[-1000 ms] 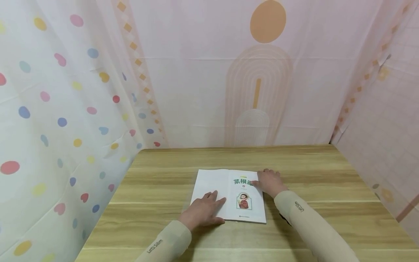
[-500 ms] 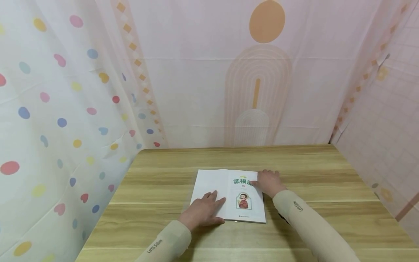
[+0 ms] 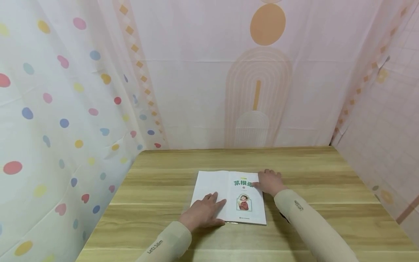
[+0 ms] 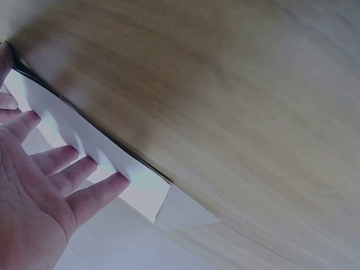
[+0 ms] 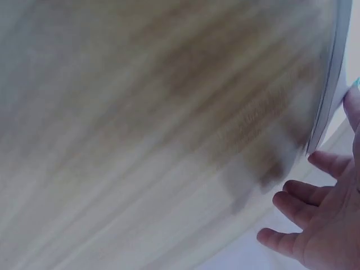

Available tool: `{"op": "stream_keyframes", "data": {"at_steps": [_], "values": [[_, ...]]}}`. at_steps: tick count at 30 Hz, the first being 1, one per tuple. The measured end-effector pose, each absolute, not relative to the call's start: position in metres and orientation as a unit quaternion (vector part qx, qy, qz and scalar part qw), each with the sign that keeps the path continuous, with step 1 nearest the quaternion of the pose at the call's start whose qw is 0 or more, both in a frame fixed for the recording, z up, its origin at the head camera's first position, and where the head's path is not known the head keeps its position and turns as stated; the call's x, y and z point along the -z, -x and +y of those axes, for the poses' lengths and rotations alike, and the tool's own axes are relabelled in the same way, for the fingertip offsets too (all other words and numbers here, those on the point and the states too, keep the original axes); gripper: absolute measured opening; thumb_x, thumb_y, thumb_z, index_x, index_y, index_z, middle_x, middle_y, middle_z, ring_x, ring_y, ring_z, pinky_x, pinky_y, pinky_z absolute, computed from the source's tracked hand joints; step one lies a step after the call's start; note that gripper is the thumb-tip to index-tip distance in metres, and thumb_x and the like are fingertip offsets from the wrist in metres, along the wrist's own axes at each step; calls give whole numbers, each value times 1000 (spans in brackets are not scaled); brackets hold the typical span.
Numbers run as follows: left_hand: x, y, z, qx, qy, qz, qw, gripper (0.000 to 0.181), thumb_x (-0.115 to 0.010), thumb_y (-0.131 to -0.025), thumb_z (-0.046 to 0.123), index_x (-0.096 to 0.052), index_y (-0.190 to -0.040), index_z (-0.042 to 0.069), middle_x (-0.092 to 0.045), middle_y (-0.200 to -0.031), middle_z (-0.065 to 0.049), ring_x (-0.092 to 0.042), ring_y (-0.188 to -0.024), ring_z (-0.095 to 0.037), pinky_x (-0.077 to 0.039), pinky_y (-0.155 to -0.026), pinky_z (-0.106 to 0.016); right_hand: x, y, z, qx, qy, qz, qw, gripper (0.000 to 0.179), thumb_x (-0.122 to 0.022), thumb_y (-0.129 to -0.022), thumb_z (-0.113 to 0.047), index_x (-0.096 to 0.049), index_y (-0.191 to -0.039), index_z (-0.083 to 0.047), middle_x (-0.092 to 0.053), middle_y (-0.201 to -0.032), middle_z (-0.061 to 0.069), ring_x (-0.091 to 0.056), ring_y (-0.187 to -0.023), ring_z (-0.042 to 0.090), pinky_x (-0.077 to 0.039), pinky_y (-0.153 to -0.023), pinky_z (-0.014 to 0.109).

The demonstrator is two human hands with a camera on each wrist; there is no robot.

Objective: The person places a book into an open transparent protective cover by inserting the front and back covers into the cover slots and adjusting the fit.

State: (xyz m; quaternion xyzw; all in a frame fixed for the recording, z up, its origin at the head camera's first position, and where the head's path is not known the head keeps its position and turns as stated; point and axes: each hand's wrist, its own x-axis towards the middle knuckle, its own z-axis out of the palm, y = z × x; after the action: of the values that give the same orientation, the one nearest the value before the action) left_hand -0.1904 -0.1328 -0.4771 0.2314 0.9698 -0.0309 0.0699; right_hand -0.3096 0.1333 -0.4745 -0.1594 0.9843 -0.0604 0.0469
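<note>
A book [image 3: 242,200] lies spread on the wooden table, showing a blank left page and a right title page with green characters and a small framed figure in red. My left hand [image 3: 202,211] rests on the blank page with fingers spread; its thumb reaches the near edge. In the left wrist view, the fingertips of the left hand [image 4: 34,185] press on the white page [image 4: 140,194]. Over the upper right corner is my right hand [image 3: 270,183], its thumb on the title page. The right wrist view has the right hand [image 5: 323,219] with its forefinger at the book's corner [image 5: 323,126] and the other fingers extended beyond it.
The wooden table [image 3: 157,203] reaches back to a pale curtain [image 3: 196,91] printed with arches. A dotted curtain [image 3: 65,145] hangs along the left side, and another pale one [image 3: 376,127] along the right.
The head view has tilted very slightly, so the whole scene sits a little lower. Both hands and the book keep their places.
</note>
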Motion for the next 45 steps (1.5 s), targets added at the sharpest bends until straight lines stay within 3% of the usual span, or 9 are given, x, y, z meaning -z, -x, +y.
{"op": "stream_keyframes", "data": {"at_steps": [4,8,22,37,42,45], "values": [[478,189,-132,28,-234,970,67,76,-63,-87,64,-46,-150,24,-42,-150,-18,-46,-133,-36,-53,-89,-48,472,313,135,79,149,982,87,70,-64,-93,-51,-53,-138,2,-49,-136,32,-44,-127,50,-25,-104,72],[477,189,-131,30,-233,970,65,76,-63,-86,64,-47,-149,24,-43,-150,-17,-46,-133,-35,-53,-89,-48,471,316,136,75,159,980,94,70,-65,-92,-51,-53,-139,1,-46,-141,31,-40,-131,50,-20,-106,72],[476,189,-130,34,-229,971,66,77,-63,-85,65,-47,-149,26,-42,-150,-17,-46,-133,-35,-53,-90,-47,469,316,137,73,171,980,71,69,-68,-90,-50,-57,-134,3,-44,-143,32,-38,-133,50,-21,-106,72],[475,188,-127,28,-224,971,74,78,-64,-85,65,-46,-149,26,-42,-150,-16,-46,-133,-34,-52,-90,-48,471,317,139,89,139,981,101,72,-68,-91,-49,-53,-135,6,-48,-138,32,-42,-129,51,-28,-103,71],[475,187,-116,41,-223,973,39,75,-69,-81,64,-57,-136,16,-49,-141,-18,-48,-129,-35,-46,-95,-58,472,317,137,99,135,980,106,68,-67,-92,-47,-54,-135,4,-48,-139,31,-42,-129,50,-28,-104,71],[476,188,-103,74,-253,964,8,69,-68,-80,64,-63,-123,10,-56,-132,-17,-52,-123,-31,-45,-98,-55,472,315,136,104,139,979,107,66,-67,-93,-46,-55,-134,4,-48,-138,32,-42,-129,50,-28,-104,70]]}}
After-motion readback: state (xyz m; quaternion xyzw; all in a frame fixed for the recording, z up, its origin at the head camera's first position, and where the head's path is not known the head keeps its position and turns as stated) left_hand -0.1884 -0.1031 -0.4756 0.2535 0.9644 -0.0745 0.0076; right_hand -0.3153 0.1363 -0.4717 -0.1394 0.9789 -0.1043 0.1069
